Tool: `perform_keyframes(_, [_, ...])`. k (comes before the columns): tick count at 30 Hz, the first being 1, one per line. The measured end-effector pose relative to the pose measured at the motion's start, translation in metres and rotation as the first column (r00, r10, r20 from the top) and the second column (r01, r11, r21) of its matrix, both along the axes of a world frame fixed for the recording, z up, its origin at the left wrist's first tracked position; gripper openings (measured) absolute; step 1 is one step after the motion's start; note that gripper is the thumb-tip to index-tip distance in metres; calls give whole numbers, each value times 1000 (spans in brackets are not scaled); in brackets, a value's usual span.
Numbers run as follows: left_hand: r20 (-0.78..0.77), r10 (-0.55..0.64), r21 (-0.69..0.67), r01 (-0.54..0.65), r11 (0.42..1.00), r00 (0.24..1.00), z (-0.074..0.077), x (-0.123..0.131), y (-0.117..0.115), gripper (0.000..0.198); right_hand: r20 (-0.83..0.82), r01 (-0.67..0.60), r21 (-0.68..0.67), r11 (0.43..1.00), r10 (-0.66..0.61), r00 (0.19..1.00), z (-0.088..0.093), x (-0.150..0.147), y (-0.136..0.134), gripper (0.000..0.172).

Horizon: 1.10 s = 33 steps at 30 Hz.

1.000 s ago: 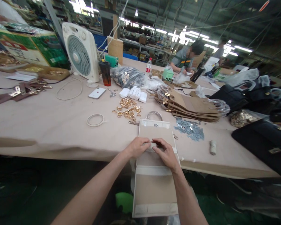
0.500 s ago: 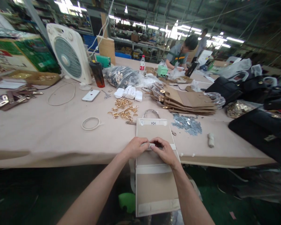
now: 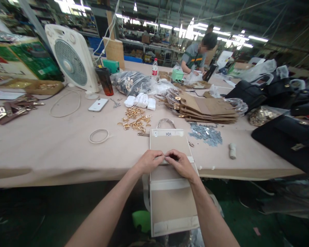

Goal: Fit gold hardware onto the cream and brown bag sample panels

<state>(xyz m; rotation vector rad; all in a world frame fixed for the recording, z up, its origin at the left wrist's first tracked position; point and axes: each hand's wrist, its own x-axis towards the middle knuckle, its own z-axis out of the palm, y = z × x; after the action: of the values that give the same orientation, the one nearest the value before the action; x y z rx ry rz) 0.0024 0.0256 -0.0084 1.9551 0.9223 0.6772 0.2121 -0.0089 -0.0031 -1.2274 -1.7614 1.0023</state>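
A cream and tan bag panel lies over the near table edge and hangs toward me. My left hand and my right hand meet at a cream strip across its middle. Both pinch something small there, fingertips almost touching; I cannot make out what it is. Beyond the panel lie a heap of gold metal fittings and a patch of small grey metal pieces.
On the table lie a tape ring, a white phone, a white fan, a stack of tan panels, a small white roll and black bags at right. A person works at the far end.
The view has shifted slightly. My fingertips have drawn a little closer together on the strip; the panel stays put.
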Motion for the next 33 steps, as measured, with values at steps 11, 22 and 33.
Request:
perform_keyframes(11, [56,32,-57,-28,998,998,10,-1,-2,29,17,35,2,999,-35,999,-2,0,3,25])
perform_keyframes(22, [110,3,-183,17,983,994,7,-1,3,30,-5,17,-7,1000,-17,1000,1,-4,1,21])
perform_keyframes(33, [139,117,-362,-60,930,983,1,8,11,33,-80,80,-80,994,-87,993,2,-5,5,33])
